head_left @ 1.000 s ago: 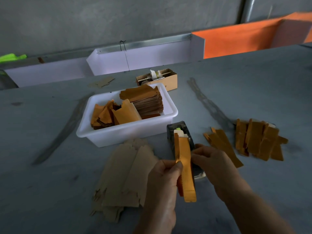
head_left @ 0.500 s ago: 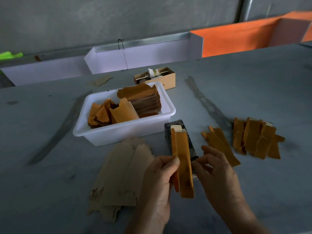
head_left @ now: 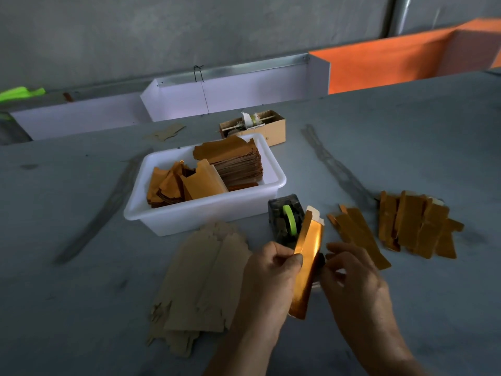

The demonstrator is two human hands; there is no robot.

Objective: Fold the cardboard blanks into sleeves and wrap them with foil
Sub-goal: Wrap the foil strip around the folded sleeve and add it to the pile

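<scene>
My left hand (head_left: 271, 278) pinches a long foil-covered sleeve (head_left: 307, 264), gold and shiny, tilted with its white top end toward the tape dispenser (head_left: 284, 221). My right hand (head_left: 352, 278) is just right of the sleeve with fingers spread, fingertips near its edge, holding nothing that I can see. Flat brown cardboard blanks (head_left: 200, 283) lie in a pile to the left of my hands. Finished gold sleeves (head_left: 414, 223) lie in a heap at the right, and two more gold sleeves (head_left: 357, 234) sit closer.
A white plastic tub (head_left: 168, 221) behind the blanks holds gold foil pieces and a tall stack of sheets. A small cardboard box (head_left: 273, 128) stands behind it. White and orange dividers line the table's far edge.
My left hand has tilted the sleeve so its shiny face catches the light. My right hand has come off the sleeve and opened beside it.
</scene>
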